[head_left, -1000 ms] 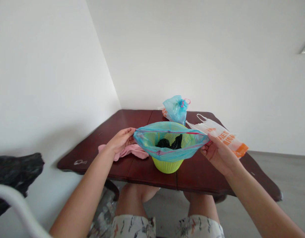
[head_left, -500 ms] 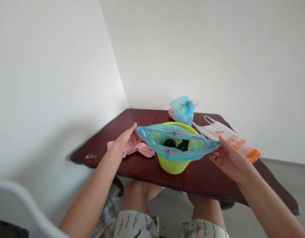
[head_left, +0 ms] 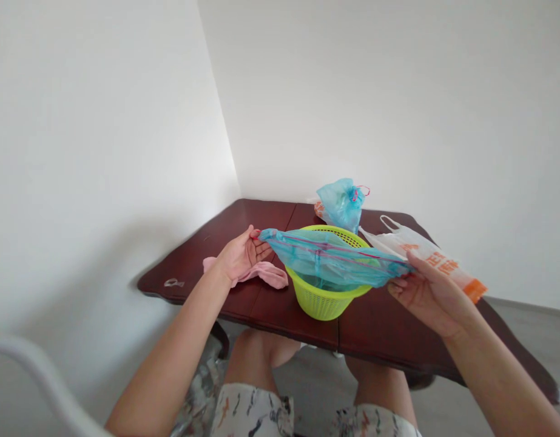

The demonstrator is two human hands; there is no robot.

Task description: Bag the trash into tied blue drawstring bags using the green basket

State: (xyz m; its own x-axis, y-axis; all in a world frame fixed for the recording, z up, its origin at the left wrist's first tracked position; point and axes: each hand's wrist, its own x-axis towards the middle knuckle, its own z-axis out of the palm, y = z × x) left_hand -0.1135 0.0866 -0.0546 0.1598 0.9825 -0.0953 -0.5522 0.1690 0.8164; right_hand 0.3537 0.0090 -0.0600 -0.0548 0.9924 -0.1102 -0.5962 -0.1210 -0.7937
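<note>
A translucent blue drawstring garbage bag (head_left: 325,258) is stretched sideways over a yellow-green plastic basket (head_left: 323,304), its mouth drawn nearly flat. My left hand (head_left: 243,252) grips the red drawstring at the bag's left end, thumb pressed against the fingers. At the right end, my right hand (head_left: 429,291) is closed on the drawstring between thumb and fingers. The lower part of the bag hangs inside the basket, and its contents are hidden under the closed top. A pink cloth (head_left: 266,275) lies on the table just beyond my left wrist.
The dark red wooden table (head_left: 389,340) stands against white walls. At its back sits a tied blue bag (head_left: 343,203) with a red string. A white carrier bag with orange print (head_left: 437,261) lies at the right. A small clear item (head_left: 173,283) rests near the left edge.
Both hands have pulled the drawstring outward, and the bag's mouth has gone from open to drawn nearly flat. The black items visible inside before are now covered.
</note>
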